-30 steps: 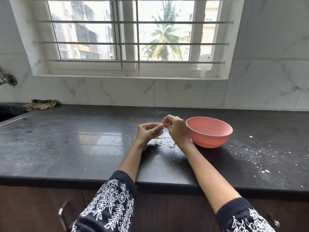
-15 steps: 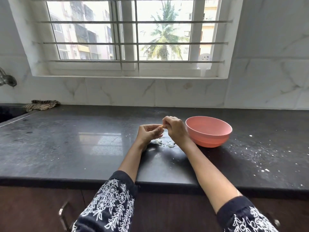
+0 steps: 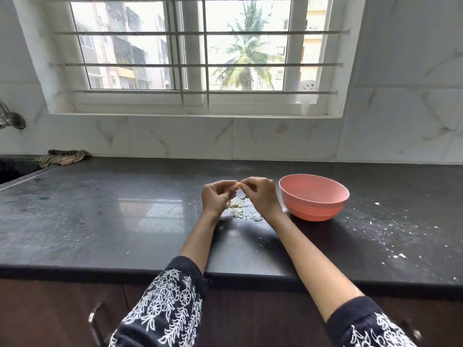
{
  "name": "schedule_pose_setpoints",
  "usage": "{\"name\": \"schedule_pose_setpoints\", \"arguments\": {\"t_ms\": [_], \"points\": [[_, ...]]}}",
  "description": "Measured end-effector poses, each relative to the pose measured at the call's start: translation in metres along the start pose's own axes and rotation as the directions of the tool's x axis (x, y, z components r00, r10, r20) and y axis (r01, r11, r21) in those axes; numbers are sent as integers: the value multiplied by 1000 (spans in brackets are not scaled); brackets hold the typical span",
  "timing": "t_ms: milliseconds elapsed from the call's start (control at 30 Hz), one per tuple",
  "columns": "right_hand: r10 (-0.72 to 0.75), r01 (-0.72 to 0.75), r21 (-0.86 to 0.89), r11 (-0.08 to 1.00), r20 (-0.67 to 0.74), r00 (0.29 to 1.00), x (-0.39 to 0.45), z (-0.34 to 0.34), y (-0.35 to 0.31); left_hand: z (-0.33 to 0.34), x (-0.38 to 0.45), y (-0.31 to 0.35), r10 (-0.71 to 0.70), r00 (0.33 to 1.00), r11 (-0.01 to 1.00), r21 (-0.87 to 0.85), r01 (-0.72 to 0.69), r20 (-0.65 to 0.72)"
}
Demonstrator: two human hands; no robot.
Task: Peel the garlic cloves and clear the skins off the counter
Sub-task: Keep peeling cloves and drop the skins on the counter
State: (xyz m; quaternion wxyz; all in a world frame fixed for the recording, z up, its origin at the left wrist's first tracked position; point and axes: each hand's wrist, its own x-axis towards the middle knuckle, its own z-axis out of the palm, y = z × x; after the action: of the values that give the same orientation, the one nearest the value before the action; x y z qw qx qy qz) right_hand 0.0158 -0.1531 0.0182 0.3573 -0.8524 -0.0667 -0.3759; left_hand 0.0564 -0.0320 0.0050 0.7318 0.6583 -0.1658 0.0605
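Garlic clove [image 3: 236,183] pinched between fingers of left hand [image 3: 216,197] and right hand [image 3: 261,195].

Left hand [image 3: 217,198] and right hand [image 3: 260,194] pinch a garlic clove [image 3: 236,184] above skins [image 3: 244,212] beside a pink bowl [image 3: 314,197].

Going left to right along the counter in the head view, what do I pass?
Tap → cloth → left hand → garlic clove → right hand → pink bowl → scattered crumbs.
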Motion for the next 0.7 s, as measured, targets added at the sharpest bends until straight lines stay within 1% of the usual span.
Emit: {"name": "schedule_pose_setpoints", "arguments": {"t_ms": [100,167,233,433,533,700], "points": [[152,-157,190,969,39,988,1,0,-3,0,-1,2,19,1000,1000,7,-19,2],[211,-225,320,920,77,974,1,1,-1,0,-1,3,17,1000,1000,9,-17,8],[252,-273,398,876,106,962,0,1,-1,0,-1,3,28,1000,999,25,-28,8],[277,-314,470,825,148,949,-1,-1,-4,1,-4,4,86,996,994,60,-87,13],[311,-354,545,760,174,934,-1,1,-1,2,-5,5,40,999,999,16,-40,17],[338,-381,591,711,187,922,-1,4,1,1,-4,5,-36,999,996,-82,38,30]]}}
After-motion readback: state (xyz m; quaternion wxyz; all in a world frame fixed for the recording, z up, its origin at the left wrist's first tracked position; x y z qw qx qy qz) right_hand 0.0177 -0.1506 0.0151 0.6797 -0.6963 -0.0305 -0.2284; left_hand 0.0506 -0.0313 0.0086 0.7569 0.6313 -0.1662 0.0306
